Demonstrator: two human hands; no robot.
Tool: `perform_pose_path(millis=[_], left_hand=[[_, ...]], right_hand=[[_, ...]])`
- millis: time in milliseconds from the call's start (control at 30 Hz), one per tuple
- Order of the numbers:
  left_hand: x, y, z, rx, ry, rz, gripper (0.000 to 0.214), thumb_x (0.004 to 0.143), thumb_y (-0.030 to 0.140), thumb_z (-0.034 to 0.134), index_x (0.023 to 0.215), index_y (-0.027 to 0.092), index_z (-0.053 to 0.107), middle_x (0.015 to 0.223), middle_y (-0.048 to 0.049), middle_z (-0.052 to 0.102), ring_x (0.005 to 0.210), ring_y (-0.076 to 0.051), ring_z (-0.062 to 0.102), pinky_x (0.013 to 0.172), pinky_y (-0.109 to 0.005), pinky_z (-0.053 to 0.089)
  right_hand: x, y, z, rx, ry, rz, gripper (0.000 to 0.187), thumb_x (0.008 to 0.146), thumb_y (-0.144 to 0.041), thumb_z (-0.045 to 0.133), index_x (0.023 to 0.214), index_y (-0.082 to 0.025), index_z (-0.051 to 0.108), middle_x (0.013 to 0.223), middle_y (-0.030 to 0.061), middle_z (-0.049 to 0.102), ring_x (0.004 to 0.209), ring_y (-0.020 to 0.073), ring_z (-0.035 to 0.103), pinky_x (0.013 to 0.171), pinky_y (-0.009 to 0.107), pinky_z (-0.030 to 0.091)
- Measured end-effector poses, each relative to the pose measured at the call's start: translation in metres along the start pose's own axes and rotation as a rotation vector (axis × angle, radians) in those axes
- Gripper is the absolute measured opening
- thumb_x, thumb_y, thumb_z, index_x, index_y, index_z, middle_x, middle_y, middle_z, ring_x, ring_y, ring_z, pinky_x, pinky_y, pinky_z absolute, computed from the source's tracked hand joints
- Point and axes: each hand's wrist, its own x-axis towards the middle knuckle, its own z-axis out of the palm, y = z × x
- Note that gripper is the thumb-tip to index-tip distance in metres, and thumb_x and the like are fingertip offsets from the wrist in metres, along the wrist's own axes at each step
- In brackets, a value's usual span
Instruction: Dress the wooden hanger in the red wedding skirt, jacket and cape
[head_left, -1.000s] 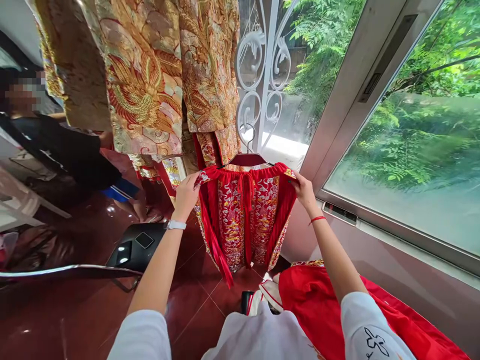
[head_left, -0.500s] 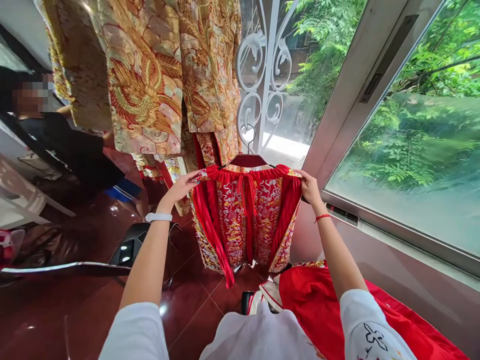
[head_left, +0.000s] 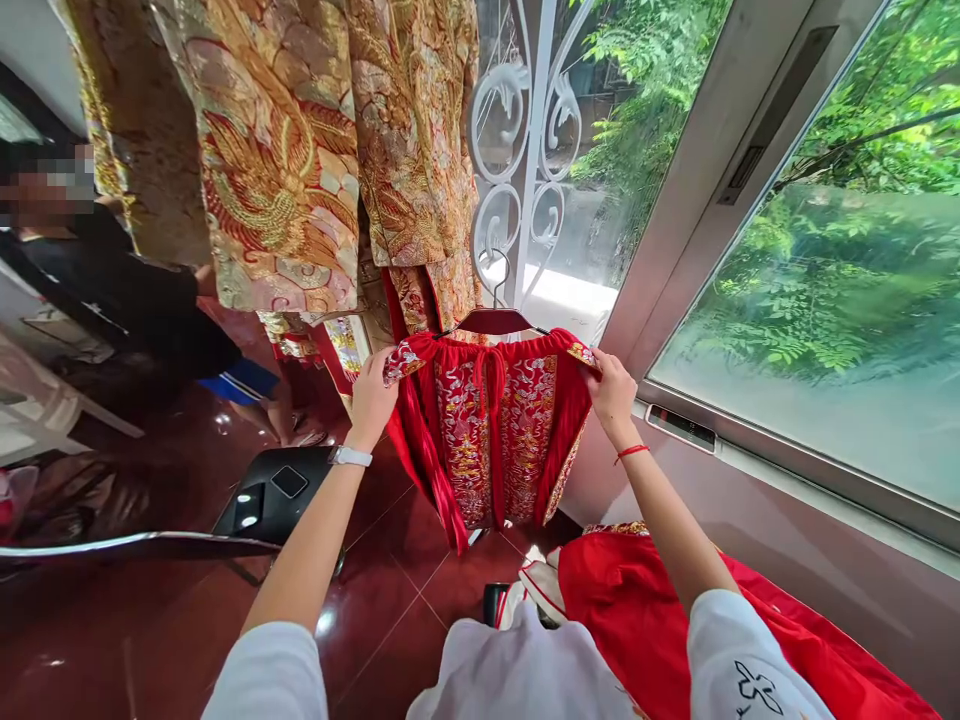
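Head view. Red embroidered garment [head_left: 465,430] hangs between my two sets of fingers, below a dark hanger [head_left: 493,320]. Left fingers [head_left: 377,374] pinch the patterned shoulder edge at one end; right fingers [head_left: 607,374] pinch the matching edge at the other. Both closed on cloth, neither on the hanger, which lies midway with its hook rising above. Cannot tell whether the hook bears on anything or my grip carries the load. Red tie [head_left: 495,375] dangles from the gathered neckline, midway between the fingers. A long red fold drops below the left fingers.

Handling, my judgement: limp and soft at the gathers, stiffer and weightier where the embroidery is dense; the glossy red folds probably slippery. Raised thread likely snags. Best hold: the two shoulder edges, or the hanger for weight; the tie looks a poor place to pull.

Round about: gold embroidered garments [head_left: 281,190] above and beyond the left fingers. White scrollwork [head_left: 541,200] beyond the hanger. Window [head_left: 817,350] right of the right fingers. Red cloth [head_left: 637,590] below them, closer to me. Person in a dark top [head_left: 127,290], well left of my left fingers.
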Motion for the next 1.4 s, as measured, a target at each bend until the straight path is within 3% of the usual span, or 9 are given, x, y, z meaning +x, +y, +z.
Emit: perform_pose_path(millis=[200,367,500,600,700,833,967,1167,1400], left_hand=[[0.009,-0.021,-0.019,-0.082,-0.216,0.098,0.068,0.078,0.005,0.043,0.145,0.02,0.052,0.142,-0.0094,0.061,0.132,-0.027,0.057,0.116,-0.045,0.042],[0.026,-0.031,-0.041,-0.061,-0.417,0.167,0.079,0.071,0.001,0.042,0.147,0.021,0.051,0.142,-0.0053,0.062,0.136,-0.026,0.054,0.121,-0.044,0.037],[0.016,-0.024,-0.038,-0.089,-0.334,0.106,0.079,0.074,0.001,0.042,0.15,0.023,0.045,0.145,-0.0068,0.059,0.139,-0.026,0.051,0.121,-0.047,0.037],[-0.014,-0.003,-0.028,-0.069,-0.164,0.062,0.08,0.077,0.006,0.051,0.153,0.023,0.037,0.154,-0.0114,0.045,0.147,-0.03,0.038,0.124,-0.052,0.031],[-0.053,0.029,-0.009,-0.048,0.018,0.039,0.07,0.081,0.014,0.059,0.148,0.022,0.041,0.147,-0.0156,0.048,0.144,-0.033,0.039,0.122,-0.054,0.032],[-0.084,0.059,0.034,-0.012,0.067,-0.084,0.058,0.086,0.025,0.061,0.142,0.021,0.045,0.133,-0.0189,0.058,0.132,-0.037,0.049,0.114,-0.059,0.037],[-0.086,0.047,0.062,-0.001,0.027,-0.246,0.055,0.084,0.043,0.066,0.131,0.015,0.054,0.122,-0.0241,0.065,0.125,-0.044,0.054,0.104,-0.065,0.04],[-0.081,0.0,0.04,-0.225,-0.062,-0.357,0.032,0.091,0.045,0.052,0.106,0.02,0.065,0.096,-0.013,0.073,0.084,-0.03,0.07,0.081,-0.045,0.056],[-0.102,0.032,0.051,-0.223,0.161,-0.231,0.032,0.095,0.032,0.048,0.126,0.023,0.055,0.126,-0.016,0.058,0.106,-0.026,0.065,0.097,-0.044,0.054]], right_hand=[[0.024,0.014,-0.009,0.083,-0.153,-0.112,0.042,0.086,-0.017,0.048,0.118,-0.016,0.075,0.093,0.0141,0.078,0.078,0.0273,0.069,0.068,0.031,0.048],[0.058,0.033,-0.02,0.232,-0.325,-0.248,0.037,0.089,-0.022,0.045,0.096,-0.01,0.079,0.073,0.0023,0.073,0.071,0.0254,0.066,0.067,0.029,0.047],[0.044,0.029,-0.01,0.261,-0.243,-0.167,0.038,0.089,-0.021,0.044,0.109,-0.017,0.076,0.095,0.0058,0.076,0.09,0.0289,0.069,0.081,0.037,0.053],[-0.002,0.015,0.004,0.285,-0.109,-0.096,0.049,0.087,-0.025,0.051,0.135,-0.02,0.061,0.131,0.0134,0.065,0.119,0.0304,0.061,0.101,0.044,0.049],[-0.052,-0.004,0.022,0.305,0.145,0.074,0.048,0.089,-0.033,0.051,0.135,-0.018,0.056,0.129,0.0182,0.06,0.121,0.0312,0.057,0.105,0.051,0.046],[-0.077,-0.025,0.053,0.454,-0.034,0.181,0.047,0.088,-0.042,0.053,0.13,-0.02,0.054,0.123,0.0163,0.063,0.116,0.0302,0.058,0.101,0.049,0.049],[-0.062,-0.02,0.064,0.588,-0.259,0.229,0.039,0.083,-0.048,0.058,0.11,-0.021,0.06,0.103,0.0109,0.07,0.092,0.0265,0.064,0.085,0.042,0.053],[-0.051,0.023,0.038,0.527,-0.283,0.167,0.019,0.083,-0.041,0.052,0.076,-0.023,0.052,0.074,0.0036,0.064,0.066,0.0206,0.057,0.065,0.033,0.045],[-0.061,0.017,0.052,0.712,-0.366,0.272,0.035,0.083,-0.059,0.053,0.087,-0.025,0.055,0.088,0.007,0.068,0.078,0.0237,0.059,0.071,0.037,0.05]])
